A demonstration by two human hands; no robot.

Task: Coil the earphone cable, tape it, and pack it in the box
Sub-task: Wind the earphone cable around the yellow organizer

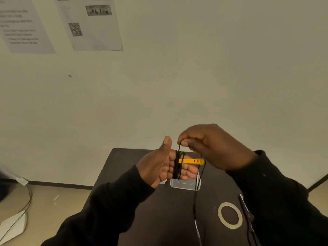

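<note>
My left hand is held up over the dark table, thumb raised and fingers pointing right. Several loops of the black earphone cable are wound around those fingers. My right hand is just above and to the right, pinching the cable between thumb and forefinger. The loose cable end hangs down from there to the table, where the plug lies. A clear plastic box sits on the table below my left fingers. A roll of clear tape lies flat at the right.
A yellow bar-shaped object lies behind my fingers. Black scissors rest by my right sleeve. The dark table stands against a pale wall with printed sheets. Cables trail on the floor at left.
</note>
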